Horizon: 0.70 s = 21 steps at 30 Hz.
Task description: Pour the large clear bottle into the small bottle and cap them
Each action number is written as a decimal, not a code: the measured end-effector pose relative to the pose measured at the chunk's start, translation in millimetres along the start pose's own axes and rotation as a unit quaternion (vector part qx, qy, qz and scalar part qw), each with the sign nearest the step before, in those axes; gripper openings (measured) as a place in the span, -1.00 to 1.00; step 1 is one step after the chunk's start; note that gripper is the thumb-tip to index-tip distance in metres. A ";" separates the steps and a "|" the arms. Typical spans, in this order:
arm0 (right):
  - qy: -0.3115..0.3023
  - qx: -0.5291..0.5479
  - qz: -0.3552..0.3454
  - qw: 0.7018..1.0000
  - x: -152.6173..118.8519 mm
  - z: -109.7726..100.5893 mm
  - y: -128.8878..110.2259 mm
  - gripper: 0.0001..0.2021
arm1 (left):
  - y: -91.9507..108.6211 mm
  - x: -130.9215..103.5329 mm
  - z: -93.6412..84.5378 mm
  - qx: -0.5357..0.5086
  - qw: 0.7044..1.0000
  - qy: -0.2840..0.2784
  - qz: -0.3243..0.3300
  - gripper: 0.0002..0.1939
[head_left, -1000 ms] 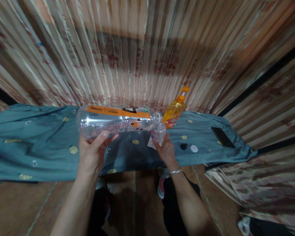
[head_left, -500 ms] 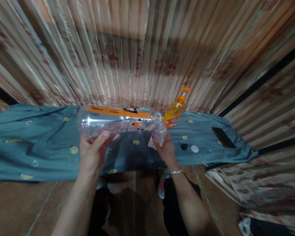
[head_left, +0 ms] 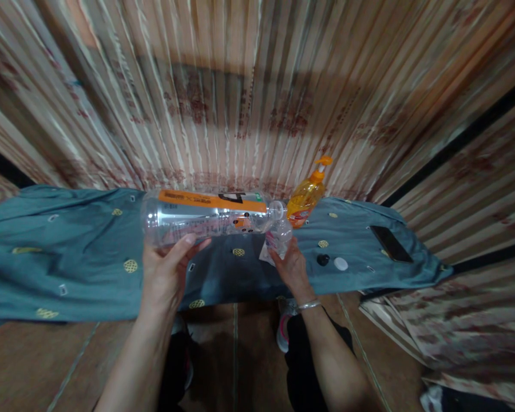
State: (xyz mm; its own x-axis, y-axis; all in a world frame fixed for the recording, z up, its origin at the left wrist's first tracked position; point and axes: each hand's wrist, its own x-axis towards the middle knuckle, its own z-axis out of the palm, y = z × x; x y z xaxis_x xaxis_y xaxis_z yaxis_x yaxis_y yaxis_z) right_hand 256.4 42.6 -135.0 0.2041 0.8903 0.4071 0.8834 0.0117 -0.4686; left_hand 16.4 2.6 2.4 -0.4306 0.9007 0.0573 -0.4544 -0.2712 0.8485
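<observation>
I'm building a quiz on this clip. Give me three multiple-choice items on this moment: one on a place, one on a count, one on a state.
1. Where does the orange pump bottle stand?
A. on the floor
B. on the blue cloth, at the big bottle's mouth end
C. in the left hand

2. How many loose caps lie on the cloth?
A. two
B. four
C. none

3. How is the big clear bottle held?
A. upright
B. upside down
C. on its side

Answers:
1 B: the pump bottle stands on the blue cloth.
2 A: a black cap and a white cap.
3 C: the left hand holds the clear bottle level, its mouth toward the right hand.
</observation>
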 end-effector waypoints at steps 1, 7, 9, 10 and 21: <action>0.002 -0.001 0.000 1.000 -0.3 0.1 -0.3 -0.42 | 0.4 0.0 0.1 0.002 1.000 0.001 -0.002 -0.60; -0.026 -0.002 0.020 0.999 0.3 -3.1 -4.5 -0.42 | 1.8 0.3 0.1 0.008 1.000 0.003 -0.003 -0.56; -0.025 -0.005 0.020 0.999 0.5 -3.7 -5.0 -0.41 | 1.7 0.2 -0.1 0.009 1.000 0.003 -0.004 -0.55; -0.022 -0.006 0.019 1.000 0.5 -3.7 -5.1 -0.41 | 1.8 0.1 -0.1 0.008 1.000 0.004 -0.005 -0.55; -0.028 0.007 0.021 0.999 1.6 -4.8 -4.9 -0.51 | 3.4 -0.3 0.6 0.006 1.000 0.006 -0.004 -0.46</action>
State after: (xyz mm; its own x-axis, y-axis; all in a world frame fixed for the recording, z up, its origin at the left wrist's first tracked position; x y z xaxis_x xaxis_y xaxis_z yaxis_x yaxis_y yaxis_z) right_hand 254.4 41.7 -128.3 0.2172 0.9141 0.3425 0.8681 -0.0204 -0.4960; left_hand 15.5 1.6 5.6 -0.4372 0.8982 0.0443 -0.4476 -0.2601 0.8556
